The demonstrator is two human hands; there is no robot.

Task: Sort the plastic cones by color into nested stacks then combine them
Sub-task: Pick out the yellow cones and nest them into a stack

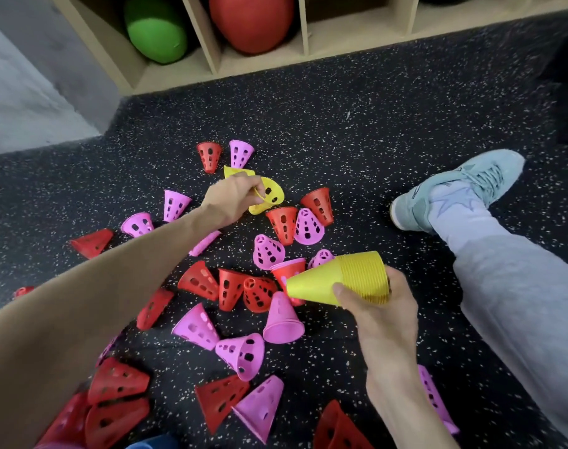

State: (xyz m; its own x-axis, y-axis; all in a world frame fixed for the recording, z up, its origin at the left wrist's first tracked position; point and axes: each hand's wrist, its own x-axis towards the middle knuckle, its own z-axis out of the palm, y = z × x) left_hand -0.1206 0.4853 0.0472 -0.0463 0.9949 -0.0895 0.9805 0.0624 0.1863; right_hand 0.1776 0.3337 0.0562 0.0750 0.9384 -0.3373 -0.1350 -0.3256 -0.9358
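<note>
Red cones (119, 382) and pink cones (242, 353) lie scattered nearest you, at 6 to 9 o'clock. Your right hand (378, 306) grips a nested yellow stack (337, 281) lying sideways at 3 o'clock, tip pointing left. Beyond, at 12 o'clock, your left hand (230, 197) pinches a loose yellow cone (269, 194). Farthest, shelf cubbies (217, 64) hold a green ball (156, 34) and a red ball (251, 21).

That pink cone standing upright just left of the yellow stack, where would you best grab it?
Probably from above, fingers round the narrow top of the pink cone. It stands on its wide rim, tip up, so the top is free, while red cones crowd its upper left side.
</note>
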